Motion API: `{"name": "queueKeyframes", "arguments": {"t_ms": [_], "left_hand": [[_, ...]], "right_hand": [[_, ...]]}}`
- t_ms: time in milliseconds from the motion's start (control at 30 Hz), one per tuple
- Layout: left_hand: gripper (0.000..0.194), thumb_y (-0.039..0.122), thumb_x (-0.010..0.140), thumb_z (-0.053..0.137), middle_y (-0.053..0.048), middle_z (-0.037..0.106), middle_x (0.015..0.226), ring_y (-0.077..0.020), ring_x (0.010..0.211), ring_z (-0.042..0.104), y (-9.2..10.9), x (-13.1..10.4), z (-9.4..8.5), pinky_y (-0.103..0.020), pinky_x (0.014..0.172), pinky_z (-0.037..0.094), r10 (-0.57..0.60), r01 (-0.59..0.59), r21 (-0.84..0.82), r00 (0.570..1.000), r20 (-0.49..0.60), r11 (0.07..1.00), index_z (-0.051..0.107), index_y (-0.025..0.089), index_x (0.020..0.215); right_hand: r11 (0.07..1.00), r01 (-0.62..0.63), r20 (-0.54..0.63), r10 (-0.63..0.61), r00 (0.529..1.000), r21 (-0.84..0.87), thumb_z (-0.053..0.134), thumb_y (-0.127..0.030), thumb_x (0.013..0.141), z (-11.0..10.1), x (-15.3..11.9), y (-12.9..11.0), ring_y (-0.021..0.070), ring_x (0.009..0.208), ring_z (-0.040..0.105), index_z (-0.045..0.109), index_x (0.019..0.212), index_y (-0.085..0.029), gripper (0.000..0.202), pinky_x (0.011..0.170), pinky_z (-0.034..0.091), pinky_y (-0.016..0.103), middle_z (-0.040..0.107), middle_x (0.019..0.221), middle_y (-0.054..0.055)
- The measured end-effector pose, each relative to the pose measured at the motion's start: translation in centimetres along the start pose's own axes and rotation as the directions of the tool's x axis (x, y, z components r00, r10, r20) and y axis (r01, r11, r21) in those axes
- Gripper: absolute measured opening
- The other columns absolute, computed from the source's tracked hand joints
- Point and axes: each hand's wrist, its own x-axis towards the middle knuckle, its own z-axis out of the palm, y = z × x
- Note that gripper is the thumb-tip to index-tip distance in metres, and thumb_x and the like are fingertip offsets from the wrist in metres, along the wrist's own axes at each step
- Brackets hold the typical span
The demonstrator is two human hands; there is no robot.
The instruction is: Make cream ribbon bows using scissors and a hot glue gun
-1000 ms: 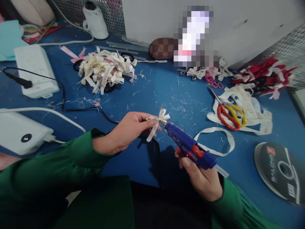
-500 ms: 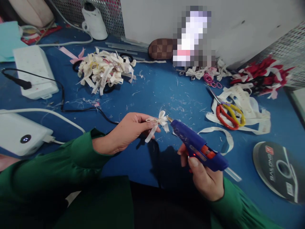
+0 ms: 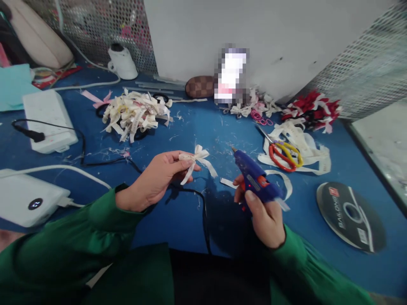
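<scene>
Between the thumb and fingers of my left hand [image 3: 160, 176] is a white ribbon bow [image 3: 199, 156], its loops up and two tails hanging down. My right hand [image 3: 262, 214] grips a blue glue gun [image 3: 254, 173] by its handle. The gun's metal tip points up and to the left, apart from the bow. A clear glue stick pokes from its back end, and a small red light glows on its side. Just left of my right fingers lies a short strip of white ribbon [image 3: 228, 183].
A pile of cream bows [image 3: 135, 112] lies at the back left. To the right are scissors [image 3: 282, 154] on loose white ribbon [image 3: 318, 159], a ribbon spool [image 3: 337, 216] and red bows [image 3: 313, 108]. Power strip [image 3: 51, 118], power bank [image 3: 28, 197] and cables occupy the left.
The glue gun has drawn back from the bow, leaving a gap. The bow has turned in my left fingers and shifted left in view. The whole view has also swung somewhat.
</scene>
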Motion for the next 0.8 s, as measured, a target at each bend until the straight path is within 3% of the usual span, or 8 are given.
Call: {"name": "queueKeyframes", "arguments": {"t_ms": [133,233,400,533,700,800], "left_hand": [[0.018,0.032,0.077,0.079,-0.005,0.073,0.081,-0.0092,0.056,0.059,1.2,-0.2,-0.8,-0.021,0.055,0.048,0.14,-0.14,0.007,0.989,-0.038,0.99,0.075,0.014,0.08],[0.021,0.034,0.077,0.08,-0.005,0.072,0.079,-0.0089,0.055,0.058,1.7,-0.1,-1.3,-0.02,0.053,0.046,0.214,-0.212,0.039,0.975,-0.067,0.976,0.076,0.014,0.079],[0.023,0.035,0.073,0.082,-0.006,0.072,0.08,-0.0097,0.056,0.059,2.0,0.0,-1.1,-0.021,0.055,0.047,0.265,-0.263,0.055,0.964,-0.037,0.963,0.077,0.014,0.08],[0.023,0.035,0.073,0.082,-0.006,0.073,0.079,-0.0094,0.055,0.059,2.5,-0.2,0.0,-0.021,0.056,0.047,0.301,-0.3,0.066,0.954,0.005,0.951,0.076,0.013,0.076],[0.023,0.033,0.071,0.083,-0.007,0.073,0.077,-0.0098,0.054,0.059,3.3,-0.5,2.4,-0.021,0.054,0.047,0.315,-0.317,0.034,0.948,0.057,0.948,0.076,0.012,0.076],[0.023,0.032,0.068,0.084,-0.006,0.073,0.077,-0.0098,0.053,0.059,3.5,-0.6,3.8,-0.021,0.053,0.047,0.291,-0.292,-0.001,0.953,0.089,0.956,0.076,0.012,0.075]], "right_hand": [[0.967,0.049,0.086,-0.028,0.996,-0.25,0.051,-0.037,0.097,0.7,1.3,-0.1,0.0183,0.075,0.058,0.062,0.107,-0.02,0.023,0.068,0.047,0.033,0.063,0.089,0.005],[0.88,0.124,0.179,-0.045,0.983,-0.459,0.056,-0.038,0.093,1.6,2.4,-0.4,0.0177,0.076,0.059,0.063,0.104,-0.018,0.023,0.07,0.045,0.032,0.061,0.09,0.004],[0.629,0.234,0.267,-0.044,0.963,-0.742,0.061,-0.048,0.089,3.7,3.6,-0.8,0.0205,0.078,0.062,0.066,0.096,-0.019,0.031,0.066,0.043,0.032,0.063,0.09,0.005],[0.48,0.26,0.258,-0.073,0.963,-0.837,0.06,-0.049,0.088,5.4,4.3,-1.0,0.0225,0.08,0.065,0.066,0.097,-0.017,0.034,0.066,0.044,0.032,0.067,0.096,0.009],[0.512,0.35,0.321,-0.148,0.935,-0.784,0.057,-0.05,0.091,5.9,5.3,-1.9,0.0227,0.088,0.067,0.068,0.105,-0.018,0.036,0.07,0.047,0.031,0.07,0.101,0.009],[0.533,0.384,0.363,-0.149,0.92,-0.754,0.054,-0.042,0.094,3.6,6.6,-2.2,0.02,0.093,0.068,0.069,0.113,-0.024,0.03,0.074,0.047,0.028,0.072,0.11,0.006]]}}
